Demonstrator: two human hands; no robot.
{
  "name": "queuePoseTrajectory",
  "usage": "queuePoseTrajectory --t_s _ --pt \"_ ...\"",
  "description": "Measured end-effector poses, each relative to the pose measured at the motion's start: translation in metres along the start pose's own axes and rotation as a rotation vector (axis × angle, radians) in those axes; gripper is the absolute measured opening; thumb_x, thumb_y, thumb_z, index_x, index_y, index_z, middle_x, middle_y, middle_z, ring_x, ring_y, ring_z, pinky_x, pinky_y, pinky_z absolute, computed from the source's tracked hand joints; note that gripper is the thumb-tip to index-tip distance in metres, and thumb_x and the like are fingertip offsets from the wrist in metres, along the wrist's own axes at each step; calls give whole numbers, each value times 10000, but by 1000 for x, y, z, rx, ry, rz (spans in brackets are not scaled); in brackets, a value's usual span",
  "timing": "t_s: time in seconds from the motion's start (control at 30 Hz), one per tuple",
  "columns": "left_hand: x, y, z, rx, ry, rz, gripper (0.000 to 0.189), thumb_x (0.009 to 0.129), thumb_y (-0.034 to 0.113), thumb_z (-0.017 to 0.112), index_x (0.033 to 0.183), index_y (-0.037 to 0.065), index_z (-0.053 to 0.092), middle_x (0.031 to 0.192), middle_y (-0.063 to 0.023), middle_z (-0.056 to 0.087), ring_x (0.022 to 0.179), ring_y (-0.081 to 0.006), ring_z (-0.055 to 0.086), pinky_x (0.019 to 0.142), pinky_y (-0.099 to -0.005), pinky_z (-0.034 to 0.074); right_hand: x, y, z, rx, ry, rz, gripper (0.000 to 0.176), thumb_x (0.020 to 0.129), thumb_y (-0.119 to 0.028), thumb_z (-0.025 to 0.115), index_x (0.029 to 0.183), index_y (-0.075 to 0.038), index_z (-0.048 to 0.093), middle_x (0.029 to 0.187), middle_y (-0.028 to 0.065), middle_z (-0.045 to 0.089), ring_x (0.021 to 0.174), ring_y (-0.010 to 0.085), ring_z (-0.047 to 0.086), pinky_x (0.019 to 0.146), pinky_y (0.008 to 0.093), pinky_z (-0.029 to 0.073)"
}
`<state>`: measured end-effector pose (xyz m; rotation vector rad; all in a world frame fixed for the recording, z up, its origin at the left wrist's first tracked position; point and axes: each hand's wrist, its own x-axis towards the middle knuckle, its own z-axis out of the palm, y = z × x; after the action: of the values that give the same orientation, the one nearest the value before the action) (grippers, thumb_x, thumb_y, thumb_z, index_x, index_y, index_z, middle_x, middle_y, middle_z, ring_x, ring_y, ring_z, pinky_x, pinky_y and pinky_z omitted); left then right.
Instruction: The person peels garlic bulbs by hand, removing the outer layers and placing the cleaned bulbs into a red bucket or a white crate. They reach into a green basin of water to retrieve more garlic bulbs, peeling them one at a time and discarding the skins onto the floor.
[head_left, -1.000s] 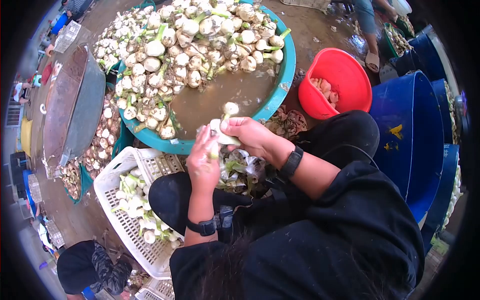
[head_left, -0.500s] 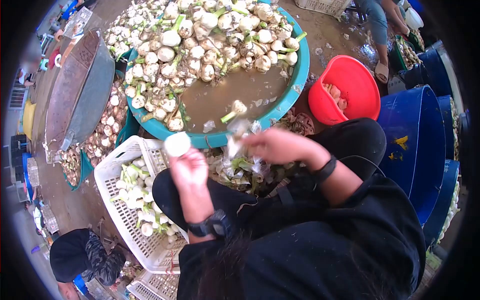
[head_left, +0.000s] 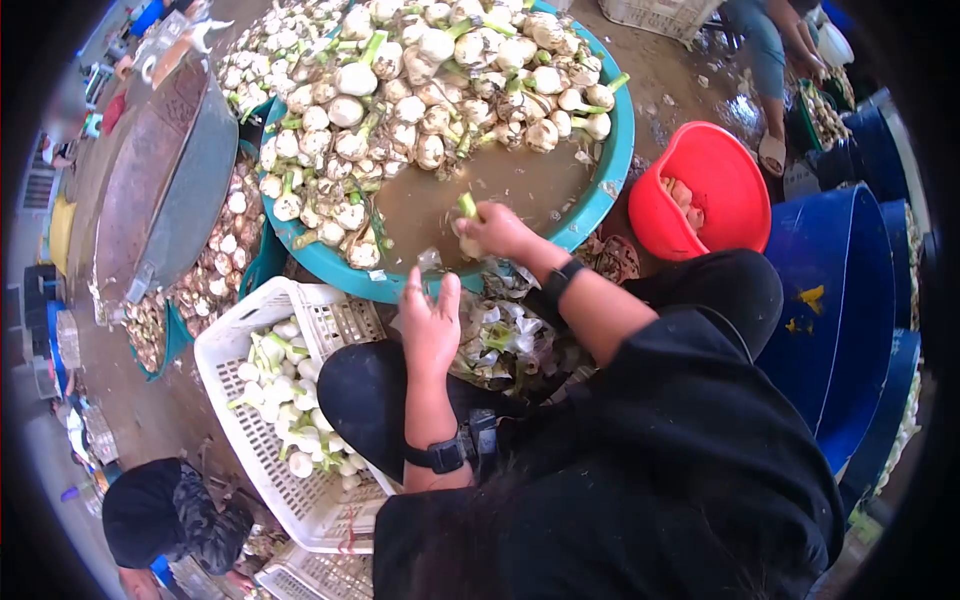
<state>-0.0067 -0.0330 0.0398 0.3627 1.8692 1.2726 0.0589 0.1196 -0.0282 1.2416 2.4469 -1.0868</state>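
Observation:
My right hand (head_left: pixel 497 232) is closed around a garlic bulb whose green stem (head_left: pixel 467 205) sticks up past the fingers, over the brown water at the near side of the teal tub (head_left: pixel 335 277). My left hand (head_left: pixel 430 325) is open just in front of the rim, thumb and fingers apart, holding nothing. Muddy garlic bulbs (head_left: pixel 430 150) with cut green stems are heaped in the tub. Below and between the hands lies a pile of peeled garlic skins (head_left: pixel 505 338). To the left, a white plastic crate (head_left: pixel 235 395) holds cleaned white bulbs (head_left: pixel 290 400).
A red basin (head_left: pixel 665 225) stands right of the tub, near blue barrels (head_left: pixel 815 270). At left are a metal wheelbarrow tray (head_left: pixel 185 200) and more garlic (head_left: pixel 215 250). Co-workers sit at lower left (head_left: pixel 175 515) and upper right (head_left: pixel 765 70).
The white bulb has left my left hand, which has moved right and opened. My right hand has moved forward over the water and taken hold of a garlic bulb.

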Motion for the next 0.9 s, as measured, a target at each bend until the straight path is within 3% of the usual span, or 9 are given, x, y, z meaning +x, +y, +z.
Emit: queuePoseTrajectory --t_s 0.07,0.2,0.37,0.53,0.6,0.63,0.77,0.87,0.9 --pt "7 -6 15 -71 -33 -54 656 847 509 455 1319 91 274 1166 -158 478 1054 -271 487 717 -374 484 -30 -25 -3 1453 181 -98 355 794 -102 574 1138 -59 496 1078 129 539 960 241 561 800 376 460" --pt "12 1 24 -805 -111 -37 543 880 486 409 1272 135 274 1036 -84 506 788 -187 553 563 -303 473 -71 -42 -24 423 585 -571 264 779 -73 572 1038 -24 561 917 167 561 878 235 579 735 332 481" --pt "22 -11 11 -373 84 164 306 890 323 491 1034 53 514 895 -26 553 731 -91 524 630 -224 427 -99 -37 -30 -434 210 -651 144 723 -162 538 702 -50 627 693 106 618 673 256 625 596 363 505" --pt "15 -5 12 -194 14 44 281 879 243 518 1032 8 536 875 -33 564 736 -83 521 655 -219 422 -101 -31 -26 -462 162 -553 165 758 -130 515 690 -19 618 614 116 608 586 240 626 528 329 508" --pt "14 -3 6 -295 -47 -27 306 870 276 518 1042 23 537 890 -35 565 753 -90 530 617 -208 423 -93 -25 -23 861 -139 23 239 831 -156 474 743 22 609 612 90 599 568 181 615 446 297 491" --pt "13 -2 3 -394 -103 -99 332 861 309 517 1053 39 537 905 -38 567 769 -97 540 579 -197 425 -93 -25 -18 1071 -157 105 305 868 -199 449 789 57 595 615 80 586 557 128 582 380 264 464" --pt "14 2 -9 -411 -280 32 318 854 234 515 1095 27 516 923 -55 571 837 -116 550 674 -213 444 -107 -22 -15 794 9 -213 271 842 -203 535 835 58 604 618 53 577 521 130 513 449 294 421" --pt "9 5 -5 93 -301 198 381 783 73 548 1150 7 471 949 -71 565 854 -109 543 728 -238 450 -105 -14 -11 560 184 -191 266 834 -210 563 839 53 605 610 34 570 506 139 499 483 311 403" --pt "1 7 -4 75 -322 331 395 756 32 557 1143 5 481 995 -80 554 902 -122 532 777 -251 439 -102 -13 -16 877 33 39 265 837 -210 566 820 51 606 623 48 579 506 137 507 453 288 416"
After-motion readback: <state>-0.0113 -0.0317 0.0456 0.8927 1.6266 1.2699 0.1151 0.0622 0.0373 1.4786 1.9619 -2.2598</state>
